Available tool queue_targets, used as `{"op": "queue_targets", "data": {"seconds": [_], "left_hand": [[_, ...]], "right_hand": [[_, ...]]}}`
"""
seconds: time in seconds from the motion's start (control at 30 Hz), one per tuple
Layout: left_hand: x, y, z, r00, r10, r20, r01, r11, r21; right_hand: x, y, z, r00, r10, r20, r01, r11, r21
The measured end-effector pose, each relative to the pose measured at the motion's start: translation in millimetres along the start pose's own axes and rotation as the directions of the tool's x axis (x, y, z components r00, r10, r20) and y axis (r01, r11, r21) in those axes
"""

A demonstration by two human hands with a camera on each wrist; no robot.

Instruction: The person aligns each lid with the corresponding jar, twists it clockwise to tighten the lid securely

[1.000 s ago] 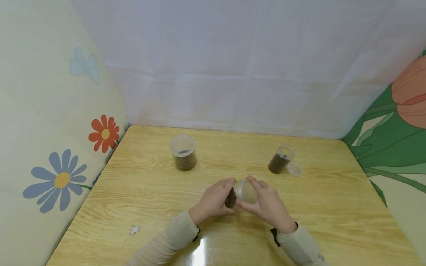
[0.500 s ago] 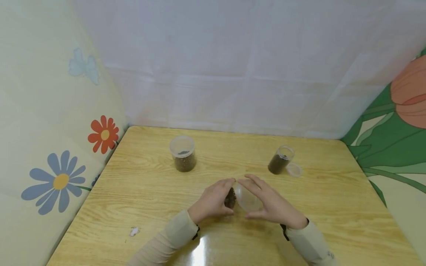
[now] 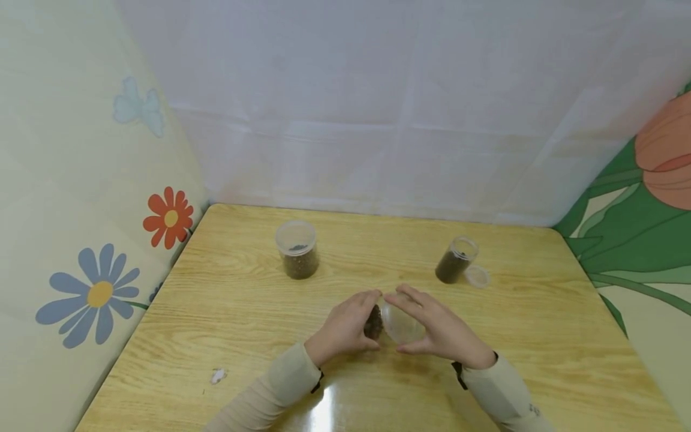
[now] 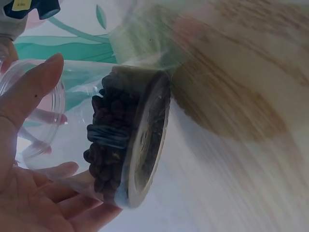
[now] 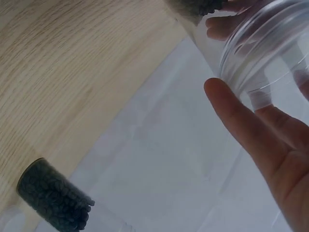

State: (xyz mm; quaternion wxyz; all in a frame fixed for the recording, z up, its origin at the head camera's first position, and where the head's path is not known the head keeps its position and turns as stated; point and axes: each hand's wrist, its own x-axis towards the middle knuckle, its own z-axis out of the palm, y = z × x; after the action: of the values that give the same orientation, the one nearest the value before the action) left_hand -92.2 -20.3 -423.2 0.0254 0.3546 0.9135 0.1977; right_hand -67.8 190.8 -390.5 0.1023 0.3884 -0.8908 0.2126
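Observation:
A clear jar (image 3: 402, 327) is between both hands near the middle of the table. In the left wrist view dark beans (image 4: 111, 145) fill its base end. My left hand (image 3: 345, 324) grips that end, thumb and fingers on either side. Around the clear upper end curls my right hand (image 3: 442, 327); in the right wrist view its thumb touches the ridged rim (image 5: 241, 53). From the head the jar leans to the right, bean end left. Whether a lid sits on its mouth cannot be told.
A wide clear jar (image 3: 299, 258) partly filled with dark grains stands at the back left. A slimmer jar (image 3: 452, 264) of dark beans stands back right, a round clear lid (image 3: 477, 276) beside it. A white scrap (image 3: 218, 376) lies on the wooden table (image 3: 254, 336) at front left.
My right hand has turned and shifted to the right around the jar's clear end, its thumb farther out; over the last half second it barely moves. My left hand keeps its grip.

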Motion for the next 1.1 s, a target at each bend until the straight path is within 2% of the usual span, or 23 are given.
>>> {"op": "queue_targets", "data": {"seconds": [0.2, 0.43, 0.73, 1.1], "left_hand": [[-0.7, 3.1, -0.1, 1.000, -0.015, -0.003, 0.015, 1.000, -0.001], [0.3, 8.1, -0.7, 0.999, -0.043, -0.012, 0.043, 0.999, 0.007], [0.9, 9.9, -0.3, 0.999, -0.034, -0.032, 0.034, 0.999, 0.020], [1.7, 10.4, 2.9, 0.998, -0.018, -0.062, 0.020, 0.999, 0.033]], "right_hand": [[0.0, 0, 0, 1.000, 0.001, 0.001, -0.001, 1.000, 0.013], [-1.9, 0, 1, 0.999, 0.039, -0.004, -0.039, 0.999, 0.033], [-1.9, -4, 1, 0.989, 0.148, -0.001, -0.148, 0.989, 0.030], [-2.3, -11, 3, 0.962, 0.269, -0.036, -0.267, 0.963, 0.043]]}}
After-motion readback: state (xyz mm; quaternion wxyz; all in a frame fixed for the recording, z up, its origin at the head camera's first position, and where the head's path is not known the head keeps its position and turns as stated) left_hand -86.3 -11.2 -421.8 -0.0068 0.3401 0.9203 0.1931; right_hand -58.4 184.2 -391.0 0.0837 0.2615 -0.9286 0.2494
